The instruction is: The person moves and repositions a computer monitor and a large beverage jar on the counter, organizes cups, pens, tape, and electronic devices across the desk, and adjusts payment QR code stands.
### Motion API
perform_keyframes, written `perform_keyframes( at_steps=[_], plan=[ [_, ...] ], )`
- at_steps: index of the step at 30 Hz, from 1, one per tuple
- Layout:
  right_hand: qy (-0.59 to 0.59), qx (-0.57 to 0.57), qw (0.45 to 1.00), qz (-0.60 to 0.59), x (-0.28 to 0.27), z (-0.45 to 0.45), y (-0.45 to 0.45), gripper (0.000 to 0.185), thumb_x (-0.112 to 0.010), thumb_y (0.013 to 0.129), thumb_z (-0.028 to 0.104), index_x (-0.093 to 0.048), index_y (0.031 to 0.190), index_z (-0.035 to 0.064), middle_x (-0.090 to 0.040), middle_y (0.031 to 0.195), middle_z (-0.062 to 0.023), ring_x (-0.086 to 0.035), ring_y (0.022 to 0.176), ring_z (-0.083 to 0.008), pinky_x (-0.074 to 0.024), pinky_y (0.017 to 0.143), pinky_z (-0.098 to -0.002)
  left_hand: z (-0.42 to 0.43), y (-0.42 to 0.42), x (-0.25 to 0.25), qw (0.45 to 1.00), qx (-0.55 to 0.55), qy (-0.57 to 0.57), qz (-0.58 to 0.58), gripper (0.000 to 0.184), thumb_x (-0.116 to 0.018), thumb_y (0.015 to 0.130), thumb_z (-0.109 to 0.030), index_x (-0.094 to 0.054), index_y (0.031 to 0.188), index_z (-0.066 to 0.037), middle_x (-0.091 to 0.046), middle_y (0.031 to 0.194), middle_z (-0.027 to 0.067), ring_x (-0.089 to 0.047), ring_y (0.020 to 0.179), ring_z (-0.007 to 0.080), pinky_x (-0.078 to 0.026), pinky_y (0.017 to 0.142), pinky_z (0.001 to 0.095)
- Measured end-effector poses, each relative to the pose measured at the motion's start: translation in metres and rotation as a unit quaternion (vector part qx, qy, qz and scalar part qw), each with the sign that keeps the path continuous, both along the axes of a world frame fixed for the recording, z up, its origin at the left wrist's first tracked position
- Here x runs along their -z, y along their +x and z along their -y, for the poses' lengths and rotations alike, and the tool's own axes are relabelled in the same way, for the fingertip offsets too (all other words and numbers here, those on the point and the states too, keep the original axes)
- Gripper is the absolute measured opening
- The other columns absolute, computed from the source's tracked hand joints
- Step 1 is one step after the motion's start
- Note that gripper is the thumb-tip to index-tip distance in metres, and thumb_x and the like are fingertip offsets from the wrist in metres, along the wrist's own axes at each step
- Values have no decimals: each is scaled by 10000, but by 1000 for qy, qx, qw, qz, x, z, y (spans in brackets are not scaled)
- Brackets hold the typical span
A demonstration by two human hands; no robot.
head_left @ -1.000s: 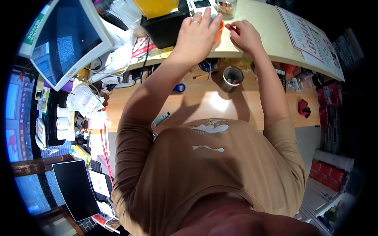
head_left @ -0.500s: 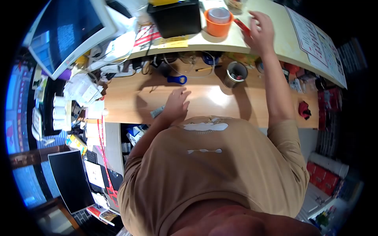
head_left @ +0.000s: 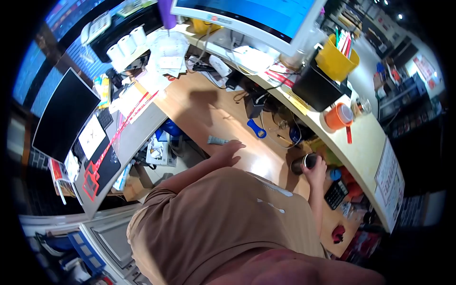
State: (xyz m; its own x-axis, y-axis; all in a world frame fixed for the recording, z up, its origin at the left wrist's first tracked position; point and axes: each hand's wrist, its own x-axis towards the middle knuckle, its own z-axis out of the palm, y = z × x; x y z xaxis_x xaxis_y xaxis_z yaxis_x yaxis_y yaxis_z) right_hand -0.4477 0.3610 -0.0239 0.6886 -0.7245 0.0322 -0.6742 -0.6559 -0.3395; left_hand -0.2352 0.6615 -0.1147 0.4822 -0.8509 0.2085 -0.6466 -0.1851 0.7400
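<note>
My left hand (head_left: pixel 231 152) is held low over the wooden desk, fingers stretched out and holding nothing. Just beyond it lies a pale blue-green tube (head_left: pixel 217 140). At the right of the desk, my right hand (head_left: pixel 317 168) has its fingers around the rim of a dark cup (head_left: pixel 297 166); the cup's contents are hard to make out. A blue bottle opener (head_left: pixel 256 128) lies between the hands, farther back. Up on the raised counter stands an orange cup (head_left: pixel 335 118) with a clear cup inside, and a slim red object (head_left: pixel 349 134) lies beside it.
A white-framed monitor (head_left: pixel 247 21), a black box (head_left: pixel 319 83) and a yellow pen holder (head_left: pixel 338 59) stand on the raised counter (head_left: pixel 365 147). Under it are cables and a black calculator (head_left: pixel 335 194). A dark screen (head_left: pixel 64 114) stands on the left side desk.
My right hand has come down from the red object on the raised counter to the dark cup. The view has swung left. My left hand stays low over the desk.
</note>
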Motion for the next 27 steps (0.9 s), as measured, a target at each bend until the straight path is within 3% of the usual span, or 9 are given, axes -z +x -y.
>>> perform_keyframes(
  at_steps=[3,6,8,14,16,18,20,22,27],
  plan=[
    [-72,-154,977,127,-20,-25,11,814,-803,572,219,-440,1286,71,-457,1261,-206,-454,1128,-387,-386,954,-434,13,-5,-52,991,27,1,-131,667,-703,707,-153,-411,1297,-47,-469,1233,204,-459,1153,349,-391,978,392],
    [-17,-280,944,171,-58,-68,41,820,-815,564,198,-439,1274,36,-475,1263,-182,-440,1164,-365,-364,986,-428,20,-4,-58,988,80,-66,-111,807,-759,680,-190,-339,1357,-61,-448,1256,180,-491,1115,311,-423,933,379],
    [2,-345,922,173,-79,-101,64,824,-826,556,191,-443,1268,34,-482,1258,-174,-443,1166,-358,-375,981,-421,20,-2,-74,989,101,-73,-77,1012,-832,577,-226,-265,1396,-47,-413,1315,185,-385,1247,328,-313,1041,390],
    [134,-427,871,202,-99,-145,119,824,-799,649,186,-370,1337,43,-271,1434,-197,-360,1272,-352,-378,981,-394,-7,30,-79,954,29,-217,-206,998,-862,510,-230,-340,1328,3,-472,1255,177,-452,1195,257,-358,999,335],
    [219,-413,863,193,-97,-144,123,807,-778,688,179,-345,1356,47,-209,1465,-198,-336,1297,-342,-388,973,-383,-37,57,-92,953,-106,-177,-224,937,-854,530,-215,-370,1303,2,-511,1209,135,-490,1135,222,-382,969,328],
    [199,-401,876,179,-79,-136,122,704,-733,744,157,-375,1338,38,-241,1457,-192,-352,1290,-318,-428,931,-362,-60,100,-102,870,-98,-370,-311,896,-854,545,-217,-395,1284,-6,-545,1168,125,-521,1093,215,-407,944,344],
    [226,-361,890,161,-58,-128,115,638,-712,767,152,-410,1316,33,-268,1447,-189,-374,1276,-306,-450,908,-352,-77,141,-118,843,-247,-415,-236,845,-863,544,-227,-445,1248,-19,-586,1105,115,-562,1022,213,-437,908,357],
    [265,-309,901,148,-38,-121,105,578,-700,780,149,-449,1289,40,-326,1417,-185,-423,1238,-295,-470,883,-347,-96,195,-156,889,-292,-345,-70,802,-872,526,-241,-490,1199,-26,-608,1071,124,-592,975,238,-461,874,351],
    [258,-258,925,106,-12,-118,84,455,-669,807,118,-517,1232,64,-465,1317,-177,-530,1121,-287,-501,840,-349,-80,303,-206,854,-427,-284,92,655,-847,544,-256,-546,1058,18,-618,1030,176,-605,948,294,-471,853,372]
  ],
)
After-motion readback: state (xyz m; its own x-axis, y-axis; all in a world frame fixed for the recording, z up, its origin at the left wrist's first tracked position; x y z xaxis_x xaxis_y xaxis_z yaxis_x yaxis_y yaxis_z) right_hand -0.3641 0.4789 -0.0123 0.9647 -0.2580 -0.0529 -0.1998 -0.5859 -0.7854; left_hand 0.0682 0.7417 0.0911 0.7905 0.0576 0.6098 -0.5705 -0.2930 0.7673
